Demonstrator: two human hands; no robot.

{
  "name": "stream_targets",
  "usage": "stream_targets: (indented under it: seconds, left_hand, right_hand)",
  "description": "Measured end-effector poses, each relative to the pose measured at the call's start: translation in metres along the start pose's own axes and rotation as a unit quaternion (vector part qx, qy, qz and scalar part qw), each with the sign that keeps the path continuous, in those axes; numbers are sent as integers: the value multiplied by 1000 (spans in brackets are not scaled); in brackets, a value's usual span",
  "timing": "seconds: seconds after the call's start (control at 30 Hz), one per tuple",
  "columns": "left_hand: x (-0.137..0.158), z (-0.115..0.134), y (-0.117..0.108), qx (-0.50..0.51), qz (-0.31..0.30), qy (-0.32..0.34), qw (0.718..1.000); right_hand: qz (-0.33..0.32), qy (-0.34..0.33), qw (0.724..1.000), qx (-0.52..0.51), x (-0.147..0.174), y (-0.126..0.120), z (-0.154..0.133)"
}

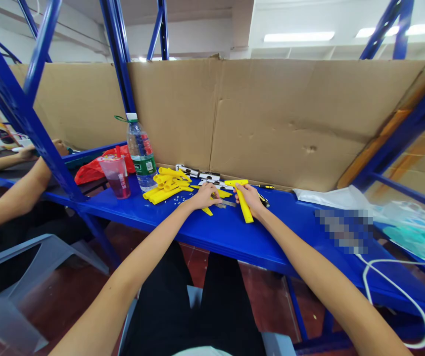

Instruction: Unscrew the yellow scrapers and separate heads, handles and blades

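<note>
My right hand (251, 199) is closed around a yellow T-shaped plastic part (246, 211), whose stem points down toward the table's front edge. To its left, my left hand (204, 196) has its fingers pressed together low over the table; what they pinch is too small to make out. A thin greyish strip (228, 202) lies between the two hands. Beside my left hand is a pile of yellow tubular parts (167, 186), with small white bits scattered near it. One loose yellow piece (207, 211) rests just below that hand.
Black-and-white parts (209, 176) lie behind my hands, near a yellow-and-black screwdriver (267, 187). At left stand a water bottle (143, 160) and a cup (117, 179). A white cable (394, 291) and plastic bags (331, 199) are at right. Another person's arm (15, 200) shows at far left.
</note>
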State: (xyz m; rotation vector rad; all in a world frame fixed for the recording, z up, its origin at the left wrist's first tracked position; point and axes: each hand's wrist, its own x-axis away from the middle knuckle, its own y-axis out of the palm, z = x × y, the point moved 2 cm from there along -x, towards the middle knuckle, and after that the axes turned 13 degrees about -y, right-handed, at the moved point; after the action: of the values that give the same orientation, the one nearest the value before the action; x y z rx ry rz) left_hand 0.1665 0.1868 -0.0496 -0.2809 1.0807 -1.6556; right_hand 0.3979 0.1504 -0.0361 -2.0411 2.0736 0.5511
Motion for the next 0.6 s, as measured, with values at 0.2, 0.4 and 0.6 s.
stream_targets:
  seconds: [0.2, 0.4, 0.6]
  left_hand:
    - [-1, 4, -3, 86, 30, -34, 995]
    - [-7, -2, -15, 221, 125, -107, 961]
    - [-9, 1, -25, 340, 125, -130, 923]
  right_hand:
    - [0, 3, 1000, -3, 1, 2, 1]
    - [19, -1, 1000, -5, -4, -2, -6]
    - [-34, 39, 999, -7, 5, 8, -15]
